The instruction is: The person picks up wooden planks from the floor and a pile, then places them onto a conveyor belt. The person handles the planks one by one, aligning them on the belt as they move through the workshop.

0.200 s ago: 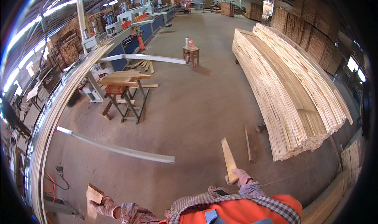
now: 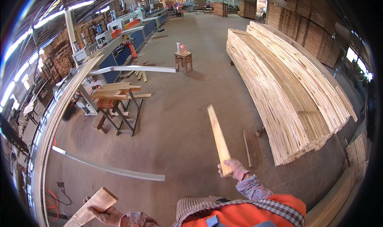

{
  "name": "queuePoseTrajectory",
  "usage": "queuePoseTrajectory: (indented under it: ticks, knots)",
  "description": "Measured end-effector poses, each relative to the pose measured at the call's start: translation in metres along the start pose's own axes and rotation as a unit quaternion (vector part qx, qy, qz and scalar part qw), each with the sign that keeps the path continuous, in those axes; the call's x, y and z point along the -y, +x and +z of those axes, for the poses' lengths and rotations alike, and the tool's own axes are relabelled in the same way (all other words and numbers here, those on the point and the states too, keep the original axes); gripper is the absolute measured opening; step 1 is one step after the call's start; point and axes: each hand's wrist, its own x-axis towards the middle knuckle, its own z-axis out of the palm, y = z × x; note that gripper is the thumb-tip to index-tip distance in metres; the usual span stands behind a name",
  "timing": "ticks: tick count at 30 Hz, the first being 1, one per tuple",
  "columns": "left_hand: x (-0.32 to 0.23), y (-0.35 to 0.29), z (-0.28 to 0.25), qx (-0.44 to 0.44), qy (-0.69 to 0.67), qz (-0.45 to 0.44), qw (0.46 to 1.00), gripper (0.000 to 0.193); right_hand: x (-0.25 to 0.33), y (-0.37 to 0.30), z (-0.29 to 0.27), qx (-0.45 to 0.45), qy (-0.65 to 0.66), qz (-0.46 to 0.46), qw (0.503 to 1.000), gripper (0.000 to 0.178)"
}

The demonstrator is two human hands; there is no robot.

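Left hand (image 2: 107,216) grips wide board (image 2: 101,199), near left. Right hand (image 2: 236,169) clasps near end of narrow board (image 2: 218,136), other end pointing far. Big plank stack (image 2: 271,103) at right; wooden stool (image 2: 184,58) farther off.

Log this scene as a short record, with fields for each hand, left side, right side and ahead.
Left hand: gripping a wooden board
Right hand: gripping a long wooden strip, pointing ahead
Left side: long bundled strips
Right side: large stack of pale boards
Ahead: wooden stool bearing a pink container and a white one
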Motion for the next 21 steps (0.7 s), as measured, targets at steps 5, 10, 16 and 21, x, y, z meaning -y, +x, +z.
queuePoseTrajectory:
  ticks: [5, 10, 16, 21]
  knots:
    - [-0.063, -0.035, 0.079, -0.020, -0.166, -0.146, 0.975, 0.063, 0.050, 0.055, 0.069, 0.109, -0.031, -0.119, 0.986, 0.043]
    - [-0.026, -0.054, 0.135, -0.003, -0.108, -0.134, 0.985, 0.065, 0.064, 0.127, 0.103, 0.123, -0.101, -0.233, 0.959, 0.048]
    - [0.040, -0.036, 0.175, -0.021, -0.128, -0.114, 0.985, 0.077, 0.138, 0.216, 0.182, 0.191, -0.229, -0.186, 0.936, 0.050]
    - [0.038, -0.044, 0.189, -0.085, -0.040, -0.114, 0.989, 0.076, 0.148, 0.276, 0.234, 0.126, -0.294, -0.204, 0.925, 0.023]
